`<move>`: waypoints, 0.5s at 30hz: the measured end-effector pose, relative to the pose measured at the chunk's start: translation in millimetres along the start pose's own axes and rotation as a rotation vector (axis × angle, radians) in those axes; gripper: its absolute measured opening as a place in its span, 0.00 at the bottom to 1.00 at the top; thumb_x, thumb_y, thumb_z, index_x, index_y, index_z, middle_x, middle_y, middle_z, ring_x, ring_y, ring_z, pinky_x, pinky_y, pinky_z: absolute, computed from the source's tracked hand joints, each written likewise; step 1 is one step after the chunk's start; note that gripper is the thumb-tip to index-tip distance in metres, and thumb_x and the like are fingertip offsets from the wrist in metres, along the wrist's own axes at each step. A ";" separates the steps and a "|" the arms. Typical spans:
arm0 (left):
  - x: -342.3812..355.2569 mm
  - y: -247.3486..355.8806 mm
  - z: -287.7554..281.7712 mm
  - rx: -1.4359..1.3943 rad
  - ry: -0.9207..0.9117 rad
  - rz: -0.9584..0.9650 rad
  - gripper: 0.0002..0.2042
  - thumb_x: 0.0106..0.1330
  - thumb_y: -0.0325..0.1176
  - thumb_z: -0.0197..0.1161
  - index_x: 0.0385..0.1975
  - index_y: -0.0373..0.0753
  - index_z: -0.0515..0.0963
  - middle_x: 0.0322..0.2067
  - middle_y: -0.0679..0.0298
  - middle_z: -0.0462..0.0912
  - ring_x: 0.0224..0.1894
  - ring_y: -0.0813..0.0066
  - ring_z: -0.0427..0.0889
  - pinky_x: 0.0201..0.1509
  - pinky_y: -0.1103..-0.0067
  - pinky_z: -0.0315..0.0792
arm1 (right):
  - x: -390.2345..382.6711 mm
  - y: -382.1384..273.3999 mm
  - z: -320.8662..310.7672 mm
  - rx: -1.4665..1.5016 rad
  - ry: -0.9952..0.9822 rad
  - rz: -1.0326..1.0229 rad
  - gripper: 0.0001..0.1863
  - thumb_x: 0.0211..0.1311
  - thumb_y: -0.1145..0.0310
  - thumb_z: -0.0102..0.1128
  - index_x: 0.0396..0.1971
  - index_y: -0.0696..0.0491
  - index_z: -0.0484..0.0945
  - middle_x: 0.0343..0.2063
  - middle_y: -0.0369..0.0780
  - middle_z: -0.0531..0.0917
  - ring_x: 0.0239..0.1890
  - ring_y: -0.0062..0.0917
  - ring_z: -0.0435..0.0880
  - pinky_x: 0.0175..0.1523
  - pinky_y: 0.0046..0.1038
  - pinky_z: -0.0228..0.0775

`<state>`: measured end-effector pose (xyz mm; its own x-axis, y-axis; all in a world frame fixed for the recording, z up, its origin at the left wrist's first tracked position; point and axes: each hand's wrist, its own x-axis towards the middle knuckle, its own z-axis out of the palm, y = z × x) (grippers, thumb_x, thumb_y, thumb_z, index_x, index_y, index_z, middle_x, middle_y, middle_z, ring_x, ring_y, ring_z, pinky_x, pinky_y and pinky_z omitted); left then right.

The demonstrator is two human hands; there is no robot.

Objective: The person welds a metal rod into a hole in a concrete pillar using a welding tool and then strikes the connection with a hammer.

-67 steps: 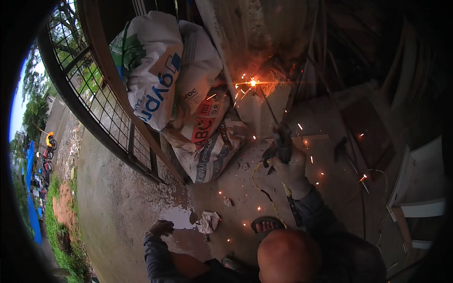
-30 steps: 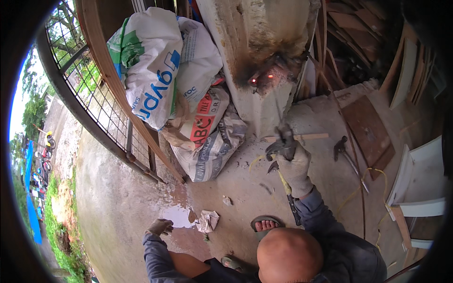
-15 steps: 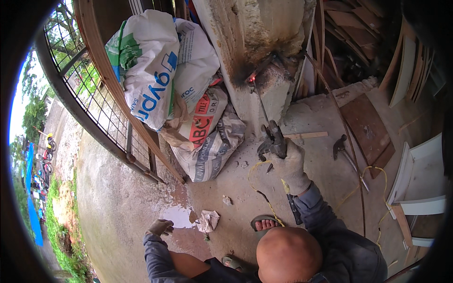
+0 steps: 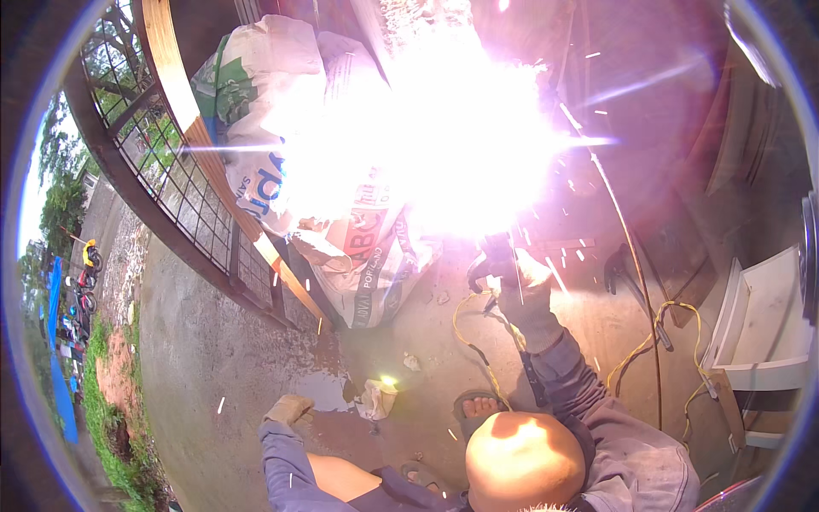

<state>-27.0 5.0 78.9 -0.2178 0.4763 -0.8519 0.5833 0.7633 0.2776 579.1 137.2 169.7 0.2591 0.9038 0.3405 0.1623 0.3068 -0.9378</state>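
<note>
My right hand (image 4: 527, 286), in a pale glove, grips a dark electrode holder (image 4: 493, 264) at centre right, below an intense arc glare (image 4: 461, 136). The glare hides the electrode's tip and most of the scorched concrete column. A yellow cable (image 4: 472, 343) hangs beside that hand. My left hand (image 4: 288, 412), also gloved, hangs at the lower left near my left knee (image 4: 341, 478), fingers loosely bent and holding nothing that I can see. My bare right knee (image 4: 520, 461) and sandalled foot (image 4: 478, 405) are below.
Sacks (image 4: 358, 282) lean beside a mesh gate (image 4: 188, 196) and timber (image 4: 294, 282). A hammer (image 4: 618, 277), a long rod (image 4: 636, 256) and white panels (image 4: 759, 333) are at right. A puddle (image 4: 328, 388) and crumpled scrap (image 4: 375, 401) lie on the floor. Motorbikes (image 4: 85, 282) stand far left.
A blinding white-violet arc with flying sparks has replaced the small red glow on the column, washing out the upper centre. Both my hands stay in about the same places.
</note>
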 end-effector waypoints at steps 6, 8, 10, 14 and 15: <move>20.0 -17.0 -2.2 -0.087 0.000 -0.124 0.19 0.72 0.47 0.68 0.49 0.36 0.88 0.43 0.55 0.92 0.42 0.63 0.92 0.47 0.67 0.86 | -0.2 -0.3 -4.2 -0.235 0.024 -0.184 0.12 0.57 0.79 0.73 0.42 0.57 0.85 0.30 0.42 0.89 0.31 0.25 0.90 0.37 0.30 0.81; 21.6 -20.8 -4.2 -0.024 -0.010 -0.066 0.20 0.73 0.47 0.67 0.51 0.36 0.87 0.45 0.55 0.92 0.44 0.61 0.92 0.49 0.66 0.86 | 0.4 0.2 -3.2 -0.177 0.019 -0.229 0.11 0.58 0.82 0.68 0.41 0.58 0.84 0.33 0.41 0.90 0.32 0.18 0.88 0.37 0.28 0.82; 21.8 -22.2 -5.2 -0.042 -0.046 -0.053 0.21 0.74 0.48 0.66 0.52 0.36 0.87 0.45 0.54 0.92 0.45 0.61 0.92 0.49 0.65 0.87 | 1.1 2.0 -1.3 -0.099 0.024 -0.240 0.13 0.58 0.85 0.65 0.42 0.59 0.84 0.35 0.40 0.91 0.33 0.18 0.89 0.39 0.27 0.84; 22.2 -22.1 -7.7 -0.038 -0.049 -0.038 0.21 0.74 0.49 0.66 0.51 0.36 0.88 0.45 0.54 0.92 0.45 0.61 0.92 0.49 0.65 0.87 | 2.1 6.2 0.4 -0.084 0.008 -0.074 0.15 0.55 0.76 0.79 0.41 0.53 0.83 0.27 0.39 0.88 0.29 0.20 0.89 0.36 0.28 0.80; 22.8 -22.8 -7.7 -0.049 -0.056 -0.043 0.20 0.74 0.49 0.67 0.51 0.36 0.88 0.45 0.54 0.92 0.44 0.61 0.92 0.49 0.65 0.87 | 1.9 6.3 0.0 -0.114 0.012 -0.085 0.15 0.54 0.76 0.80 0.40 0.53 0.83 0.26 0.38 0.88 0.28 0.20 0.88 0.35 0.28 0.79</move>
<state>-51.3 1.8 56.6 -0.1969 0.4186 -0.8866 0.5349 0.8037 0.2607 580.5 140.8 164.5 0.2512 0.8723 0.4195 0.2907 0.3454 -0.8923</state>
